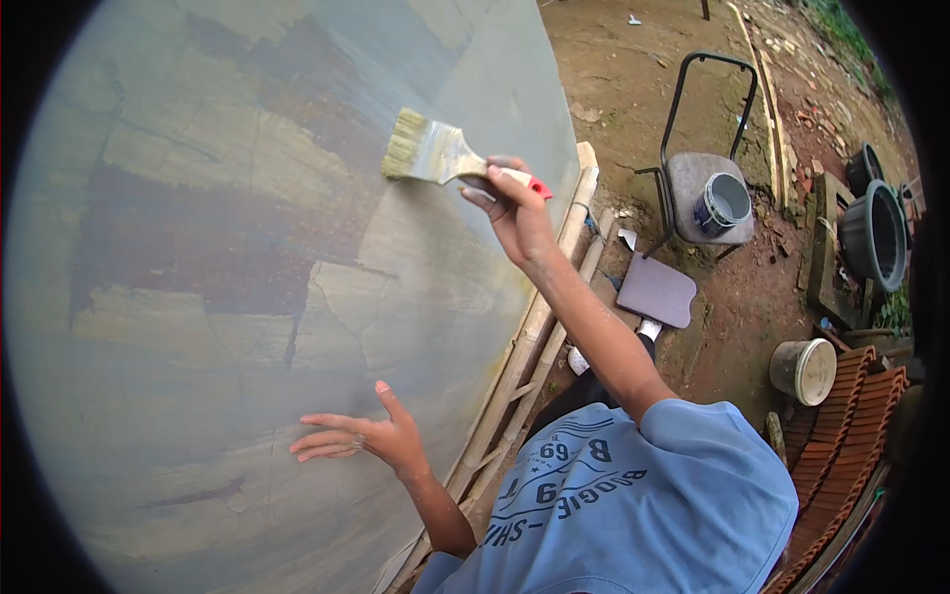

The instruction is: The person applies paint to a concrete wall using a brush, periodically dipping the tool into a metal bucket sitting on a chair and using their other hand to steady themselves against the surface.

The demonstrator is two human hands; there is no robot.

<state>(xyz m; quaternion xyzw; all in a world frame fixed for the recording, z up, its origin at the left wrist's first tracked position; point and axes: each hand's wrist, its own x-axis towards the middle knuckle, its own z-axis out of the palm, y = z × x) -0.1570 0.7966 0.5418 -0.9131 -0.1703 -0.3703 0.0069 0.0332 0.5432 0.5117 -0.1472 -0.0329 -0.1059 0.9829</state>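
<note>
A large wall (198, 376) fills the left of the view, with pale grey-green strokes over darker purplish patches. My right hand (510, 203) is closed around the handle of a wide flat paintbrush (435, 148) with a red handle end. The brush's yellowish bristles point left and are at the wall; whether they press on it is hard to tell. Lower down, my left hand (371, 431) is held up near the wall with its fingers spread and nothing in it. Dabs of pale paint mark its fingers.
Bamboo poles (524, 356) lean along the wall's edge. On a metal-framed chair (683, 168) stands a paint can (724, 203). A detached cushion (657, 290) lies by my feet. Farther right are a lidded bucket (804, 371), a dark basin (871, 236) and stacked roof tiles (841, 426).
</note>
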